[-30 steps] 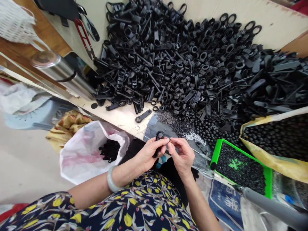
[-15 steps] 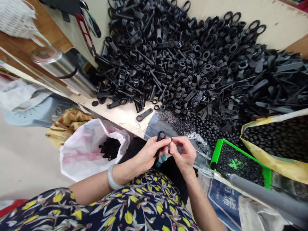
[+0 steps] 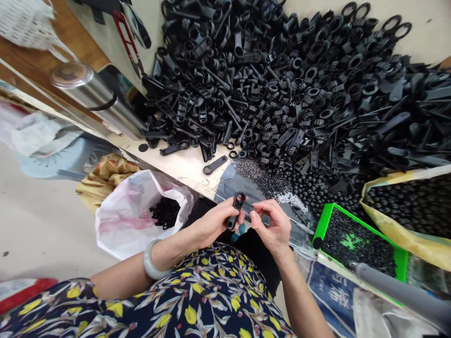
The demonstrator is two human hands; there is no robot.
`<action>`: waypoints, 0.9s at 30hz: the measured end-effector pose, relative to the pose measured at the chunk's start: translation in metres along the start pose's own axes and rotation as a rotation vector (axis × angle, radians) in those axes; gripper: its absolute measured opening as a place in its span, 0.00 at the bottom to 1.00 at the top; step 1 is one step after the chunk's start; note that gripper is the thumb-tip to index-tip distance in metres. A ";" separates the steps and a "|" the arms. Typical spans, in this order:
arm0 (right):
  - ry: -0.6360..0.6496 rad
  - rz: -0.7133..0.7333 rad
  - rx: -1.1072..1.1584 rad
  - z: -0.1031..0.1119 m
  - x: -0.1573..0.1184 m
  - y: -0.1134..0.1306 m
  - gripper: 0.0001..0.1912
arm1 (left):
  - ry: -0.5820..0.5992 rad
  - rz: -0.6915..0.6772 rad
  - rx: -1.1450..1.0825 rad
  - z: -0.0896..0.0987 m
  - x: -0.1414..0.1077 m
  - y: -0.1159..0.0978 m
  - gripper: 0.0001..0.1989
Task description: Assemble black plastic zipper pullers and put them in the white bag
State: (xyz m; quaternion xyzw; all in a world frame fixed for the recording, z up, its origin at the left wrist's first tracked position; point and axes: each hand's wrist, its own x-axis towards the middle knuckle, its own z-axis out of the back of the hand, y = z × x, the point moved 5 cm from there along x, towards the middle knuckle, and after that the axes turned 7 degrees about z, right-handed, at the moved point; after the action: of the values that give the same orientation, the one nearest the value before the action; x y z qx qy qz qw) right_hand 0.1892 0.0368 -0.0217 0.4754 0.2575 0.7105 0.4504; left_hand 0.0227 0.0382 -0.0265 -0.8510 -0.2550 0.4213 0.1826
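My left hand (image 3: 216, 220) grips a black plastic lever part (image 3: 236, 210) with a ring at its far end and a smaller round hole at its near end. Thumb and fingers pinch it along its sides. Just to the right, my right hand (image 3: 274, 226) has its thumb and forefinger brought together; anything between them is too small to make out. A narrow gap separates it from the lever part. Beyond both hands lie small dark pellets (image 3: 252, 172) and a little heap of silvery pins (image 3: 291, 199). A similar flat black lever (image 3: 215, 165) rests on the bare wood.
A large pile of black plastic parts (image 3: 260, 80) covers the table. On the right are a green tray (image 3: 322, 223) of small black pieces and a yellow bag (image 3: 398, 220) of black balls. A steel flask (image 3: 95, 101) and a white sack (image 3: 120, 220) are on the left.
My left hand has tilted the lever part so more of its length shows. My right hand has drawn slightly away to the right, and the view has shifted a little.
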 end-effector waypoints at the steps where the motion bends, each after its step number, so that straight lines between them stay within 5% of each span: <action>1: 0.030 0.014 0.001 -0.002 0.000 0.001 0.09 | 0.002 -0.012 0.029 0.000 0.001 0.001 0.10; 12: 0.170 0.067 -0.077 -0.010 0.003 0.005 0.09 | -0.073 -0.125 0.125 0.004 0.001 0.008 0.27; 27: 0.227 0.114 -0.209 -0.008 -0.006 0.004 0.12 | -0.021 -0.099 0.164 0.004 0.004 0.019 0.23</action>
State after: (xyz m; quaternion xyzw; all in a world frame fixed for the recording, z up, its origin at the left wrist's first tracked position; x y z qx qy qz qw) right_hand 0.1813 0.0298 -0.0246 0.3563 0.2039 0.8071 0.4243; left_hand 0.0272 0.0260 -0.0409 -0.8151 -0.2631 0.4401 0.2697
